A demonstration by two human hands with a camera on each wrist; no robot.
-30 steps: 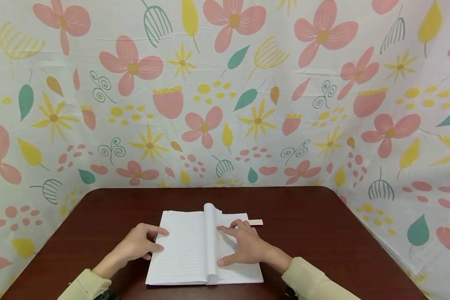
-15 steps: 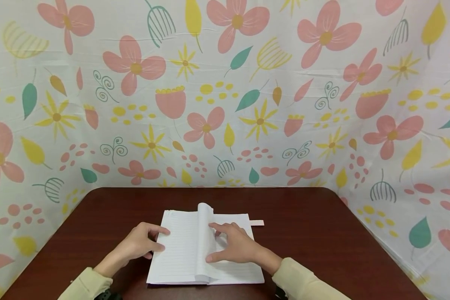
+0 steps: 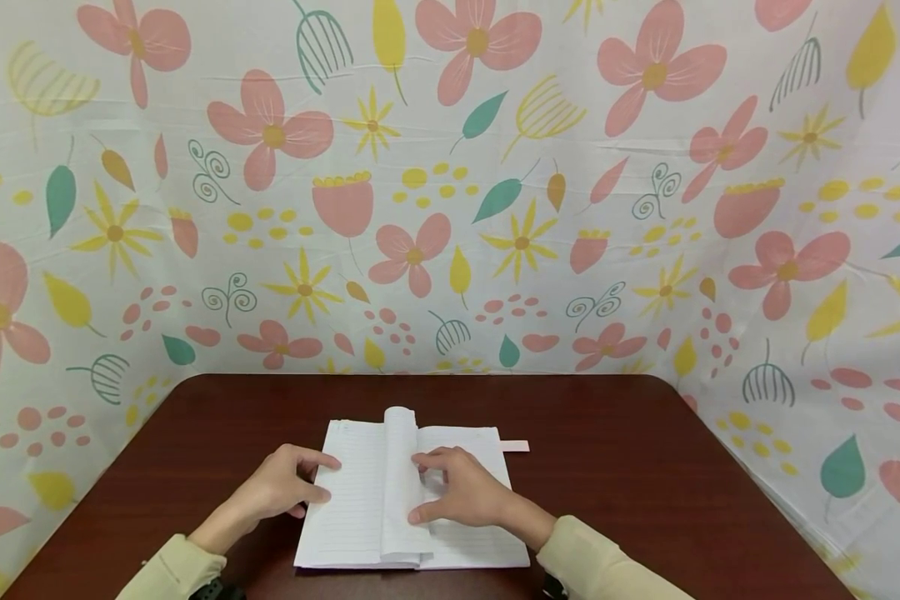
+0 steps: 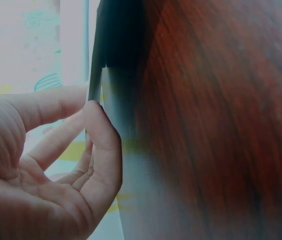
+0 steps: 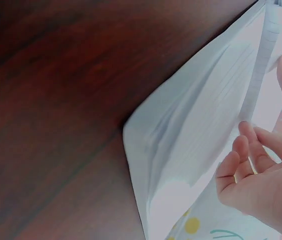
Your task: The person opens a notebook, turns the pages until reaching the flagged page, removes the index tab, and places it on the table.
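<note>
An open notebook (image 3: 356,467) with lined white pages lies on the table. Its left edge is gripped by my left hand (image 3: 279,483): thumb and index finger are on top of the page, while other fingers reach underneath. The left wrist view shows that left hand (image 4: 56,150) pinching the thin edge of the notebook. Near the middle a page (image 3: 401,492) stands curled over to the left. My right hand (image 3: 468,493) touches this page along its right side with thumb and index fingertips spread apart. In the right wrist view, the right-hand pages (image 5: 206,110) fan slightly beneath the right hand (image 5: 268,180).
A pale pink strip (image 3: 515,446) sticks out past the notebook's right edge. The dark brown wooden table (image 3: 615,450) has rounded far corners. A flower-patterned cloth (image 3: 450,183) hangs behind it and along both sides.
My right hand has moved left, and the curled page has tipped further over onto the left side, baring more of the right side. The left hand keeps its hold on the edge.
</note>
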